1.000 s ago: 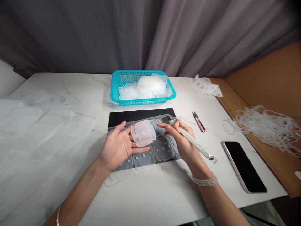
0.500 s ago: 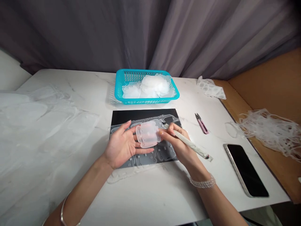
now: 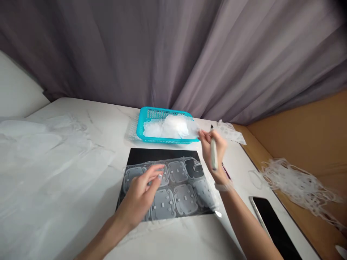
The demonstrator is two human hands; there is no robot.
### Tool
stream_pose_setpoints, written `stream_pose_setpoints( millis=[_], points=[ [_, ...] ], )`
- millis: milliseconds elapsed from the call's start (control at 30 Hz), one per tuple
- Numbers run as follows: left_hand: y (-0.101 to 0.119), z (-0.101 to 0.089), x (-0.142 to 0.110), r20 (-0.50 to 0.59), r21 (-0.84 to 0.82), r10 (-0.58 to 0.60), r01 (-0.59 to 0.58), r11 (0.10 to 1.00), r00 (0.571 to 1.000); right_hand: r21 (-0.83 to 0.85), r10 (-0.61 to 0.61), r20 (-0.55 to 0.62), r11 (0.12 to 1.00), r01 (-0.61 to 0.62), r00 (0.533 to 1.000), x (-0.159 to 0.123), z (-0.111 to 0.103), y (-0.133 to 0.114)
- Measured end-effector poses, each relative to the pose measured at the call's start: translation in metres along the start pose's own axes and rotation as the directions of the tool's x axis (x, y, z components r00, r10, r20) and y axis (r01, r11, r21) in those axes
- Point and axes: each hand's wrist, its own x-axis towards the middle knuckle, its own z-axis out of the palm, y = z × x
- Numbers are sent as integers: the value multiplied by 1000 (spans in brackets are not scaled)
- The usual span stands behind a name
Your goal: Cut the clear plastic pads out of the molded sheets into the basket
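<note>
My left hand (image 3: 141, 196) lies palm down, fingers spread, on a translucent sheet of moulded rounded pieces (image 3: 179, 191) that covers a black mat (image 3: 154, 154). My right hand (image 3: 214, 155) is raised by the right end of a teal basket (image 3: 150, 115) and is closed round a white pen-like tool (image 3: 213, 153), its dark tip pointing up. A blurred translucent piece (image 3: 194, 129) is at its fingertips over the basket's edge; whether the fingers still grip it is unclear. The basket is heaped with similar translucent pieces (image 3: 169, 127).
A dark phone (image 3: 273, 225) lies at the lower right. A tangle of clear plastic trimmings (image 3: 298, 182) rests on the brown board to the right. A plastic scrap (image 3: 231, 132) sits behind my right hand. Clear sheets (image 3: 40, 144) cover the table's left. A grey curtain hangs behind.
My right hand has carried the loose translucent piece from my left palm up to the basket. My left hand turned over onto the sheet. The view tilted up.
</note>
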Motion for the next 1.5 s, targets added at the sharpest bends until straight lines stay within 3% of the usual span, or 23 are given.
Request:
stream_pose_setpoints(
  millis=[100,233,367,500,600,700,800,1133,1500],
  points=[
    [-10,4,-8,108,298,210,-233,926,972,-183,-65,157,979,94,985,25,16,10],
    [-33,2,-4,323,486,337,-460,743,885,-195,58,156,981,-27,986,9,4,9],
    [-49,-6,7,365,560,350,-503,658,863,-40,232,218,973,-229,948,-45,-22,-7],
    [-51,-12,15,444,576,389,-590,566,807,-91,383,381,921,-378,841,-95,-17,-15],
    [-50,-14,19,517,666,378,-638,386,768,-170,408,440,913,-372,800,-113,-1,-13],
    [-50,-14,20,549,763,326,-621,180,770,-246,389,459,920,-306,799,-115,6,-12],
    [-48,-13,19,556,797,303,-600,71,774,-309,362,472,922,-234,804,-114,5,-14],
    [-48,-10,16,549,814,327,-581,-2,769,-428,308,509,901,-75,804,-109,7,-21],
    [-47,-10,16,545,818,321,-575,0,775,-465,254,556,884,43,791,-103,14,-25]
  ],
)
